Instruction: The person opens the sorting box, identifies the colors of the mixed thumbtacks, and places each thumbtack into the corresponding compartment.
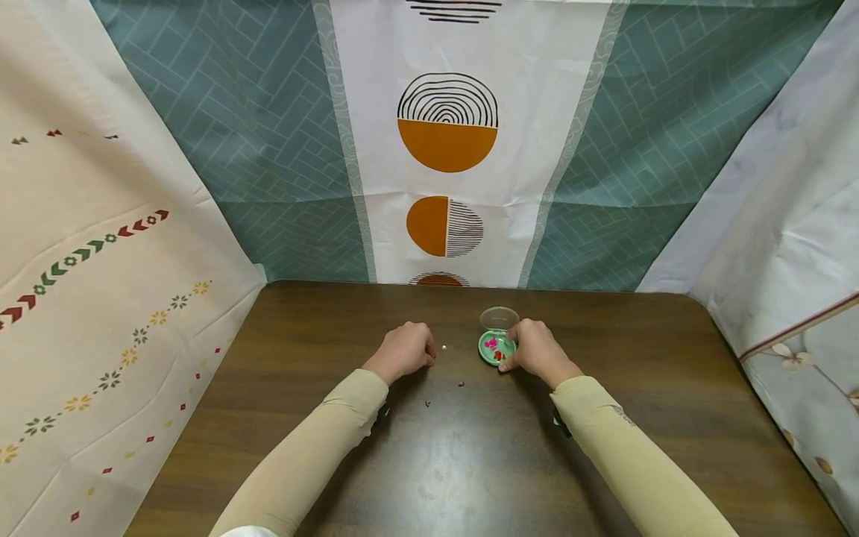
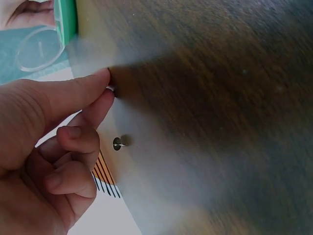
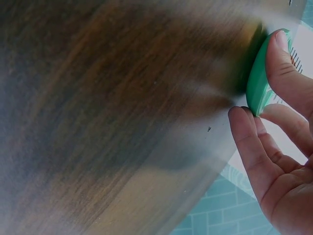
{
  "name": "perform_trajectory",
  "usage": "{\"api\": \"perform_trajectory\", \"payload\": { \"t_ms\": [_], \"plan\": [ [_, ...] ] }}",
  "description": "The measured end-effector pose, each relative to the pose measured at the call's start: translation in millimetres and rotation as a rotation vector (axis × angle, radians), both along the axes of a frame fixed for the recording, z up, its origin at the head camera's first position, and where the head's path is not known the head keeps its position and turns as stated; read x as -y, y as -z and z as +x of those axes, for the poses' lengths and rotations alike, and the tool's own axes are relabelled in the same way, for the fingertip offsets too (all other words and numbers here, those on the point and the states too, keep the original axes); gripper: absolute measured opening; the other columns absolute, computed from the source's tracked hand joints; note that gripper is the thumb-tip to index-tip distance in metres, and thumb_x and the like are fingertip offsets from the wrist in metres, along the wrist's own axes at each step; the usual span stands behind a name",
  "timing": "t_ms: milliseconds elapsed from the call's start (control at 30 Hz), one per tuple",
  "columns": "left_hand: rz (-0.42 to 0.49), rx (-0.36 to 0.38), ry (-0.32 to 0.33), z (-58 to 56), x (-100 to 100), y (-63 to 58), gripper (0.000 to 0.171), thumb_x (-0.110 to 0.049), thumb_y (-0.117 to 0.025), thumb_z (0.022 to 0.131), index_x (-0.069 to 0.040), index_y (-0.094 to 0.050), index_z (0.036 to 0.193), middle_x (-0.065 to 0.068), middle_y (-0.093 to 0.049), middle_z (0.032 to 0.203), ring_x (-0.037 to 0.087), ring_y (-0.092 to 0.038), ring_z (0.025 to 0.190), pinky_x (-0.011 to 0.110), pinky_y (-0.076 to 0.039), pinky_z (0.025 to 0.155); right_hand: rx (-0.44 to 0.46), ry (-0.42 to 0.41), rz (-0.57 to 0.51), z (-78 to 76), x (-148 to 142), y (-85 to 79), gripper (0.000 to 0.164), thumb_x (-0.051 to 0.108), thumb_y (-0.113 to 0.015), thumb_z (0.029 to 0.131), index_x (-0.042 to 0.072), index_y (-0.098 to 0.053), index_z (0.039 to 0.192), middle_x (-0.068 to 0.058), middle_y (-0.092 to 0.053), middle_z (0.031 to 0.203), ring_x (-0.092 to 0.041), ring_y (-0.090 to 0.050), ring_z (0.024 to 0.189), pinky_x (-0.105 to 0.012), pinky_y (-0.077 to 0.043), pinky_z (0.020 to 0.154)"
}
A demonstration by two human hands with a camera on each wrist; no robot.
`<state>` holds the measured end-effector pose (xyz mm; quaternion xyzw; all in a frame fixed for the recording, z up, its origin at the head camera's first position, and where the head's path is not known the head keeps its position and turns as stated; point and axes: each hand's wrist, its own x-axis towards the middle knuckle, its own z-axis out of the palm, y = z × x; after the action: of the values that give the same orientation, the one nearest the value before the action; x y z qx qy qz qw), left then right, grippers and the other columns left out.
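My left hand [image 1: 404,352] pinches a small shiny thumbtack [image 2: 111,89] between thumb and index fingertips, close to the table; most of it is hidden. The other left fingers are curled in. Beside that hand, another metal thumbtack [image 2: 117,144] lies on the wood, its point sticking out sideways. My right hand [image 1: 537,353] grips a round green case [image 3: 259,78], thumb over the rim and fingers around its side. Its clear lid [image 1: 499,319] stands open toward the back. Small pink pieces [image 1: 491,343] and red pieces [image 1: 499,356] lie in the case.
Two more tiny pieces, one [image 1: 461,384] in front of the case and one [image 1: 427,403] nearer me, lie on the brown table [image 1: 604,447]. Patterned cloth [image 1: 443,224] hangs behind the table's back edge, with more cloth along both sides.
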<state>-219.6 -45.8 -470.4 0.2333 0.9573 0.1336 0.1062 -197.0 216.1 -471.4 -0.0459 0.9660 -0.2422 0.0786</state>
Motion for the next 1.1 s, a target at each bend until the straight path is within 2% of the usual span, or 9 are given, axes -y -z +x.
{"api": "perform_trajectory", "payload": {
  "t_ms": [100, 200, 433, 633, 800, 900, 1100],
  "plan": [
    [0.002, -0.014, 0.006, -0.6, 0.0, 1.1, 0.011, -0.021, -0.075, 0.077, -0.025, -0.070, 0.067, -0.015, -0.062, 0.068, 0.007, -0.056, 0.062, 0.029, -0.045, 0.057, -0.006, -0.004, 0.000, -0.8, -0.3, 0.3, 0.055, 0.031, -0.090, 0.054, 0.003, -0.071, 0.098, -0.013, -0.067, 0.114, -0.030, -0.061, 0.106, -0.045, -0.049, 0.090],
    [0.029, -0.016, 0.009, -1.5, 0.2, 3.2, 0.011, -0.020, -0.071, 0.079, -0.025, -0.071, 0.070, -0.014, -0.064, 0.070, 0.007, -0.055, 0.062, 0.028, -0.046, 0.058, -0.008, -0.002, 0.001, -0.6, -0.3, 0.4, 0.054, 0.031, -0.090, 0.053, 0.003, -0.071, 0.096, -0.013, -0.068, 0.111, -0.029, -0.061, 0.102, -0.044, -0.049, 0.088],
    [0.163, 0.011, -0.017, -0.5, 0.2, 5.6, 0.012, -0.020, -0.068, 0.078, -0.023, -0.067, 0.066, -0.011, -0.063, 0.069, 0.008, -0.055, 0.058, 0.026, -0.045, 0.055, -0.037, -0.021, 0.012, 1.2, 0.1, 2.4, 0.044, 0.031, -0.091, 0.051, 0.007, -0.071, 0.083, -0.007, -0.070, 0.101, -0.022, -0.062, 0.092, -0.040, -0.050, 0.081],
    [0.256, 0.046, -0.038, -0.2, -1.4, 5.5, 0.012, -0.019, -0.069, 0.078, -0.022, -0.065, 0.067, -0.010, -0.062, 0.066, 0.009, -0.055, 0.058, 0.025, -0.045, 0.054, -0.034, -0.020, 0.010, 2.0, 0.5, 1.7, 0.048, 0.031, -0.091, 0.052, 0.006, -0.071, 0.088, -0.007, -0.070, 0.101, -0.022, -0.062, 0.091, -0.040, -0.050, 0.080],
    [0.317, 0.055, -0.038, -1.4, -2.9, 4.7, 0.007, -0.009, -0.068, 0.079, -0.015, -0.072, 0.078, -0.006, -0.066, 0.073, 0.008, -0.059, 0.064, 0.024, -0.049, 0.059, -0.032, -0.015, 0.009, 1.7, 0.7, 1.1, 0.048, 0.031, -0.091, 0.051, 0.006, -0.072, 0.088, -0.007, -0.070, 0.100, -0.023, -0.062, 0.091, -0.040, -0.050, 0.081],
    [0.316, 0.031, -0.020, -2.4, -4.5, 4.7, 0.010, -0.006, -0.067, 0.080, -0.012, -0.073, 0.084, -0.004, -0.069, 0.079, 0.006, -0.061, 0.071, 0.024, -0.050, 0.065, -0.029, -0.015, 0.006, 1.3, 0.4, 1.0, 0.050, 0.030, -0.091, 0.051, 0.006, -0.072, 0.090, -0.008, -0.070, 0.101, -0.023, -0.062, 0.092, -0.041, -0.050, 0.082],
    [0.356, 0.008, -0.005, -4.1, -8.7, 4.0, 0.005, -0.012, -0.072, 0.081, -0.013, -0.074, 0.085, -0.008, -0.070, 0.079, 0.004, -0.063, 0.073, 0.024, -0.051, 0.069, -0.031, -0.014, 0.006, 1.1, 0.6, -0.1, 0.052, 0.031, -0.090, 0.052, 0.005, -0.072, 0.092, -0.009, -0.069, 0.105, -0.025, -0.062, 0.097, -0.041, -0.051, 0.082]
  ]
}}
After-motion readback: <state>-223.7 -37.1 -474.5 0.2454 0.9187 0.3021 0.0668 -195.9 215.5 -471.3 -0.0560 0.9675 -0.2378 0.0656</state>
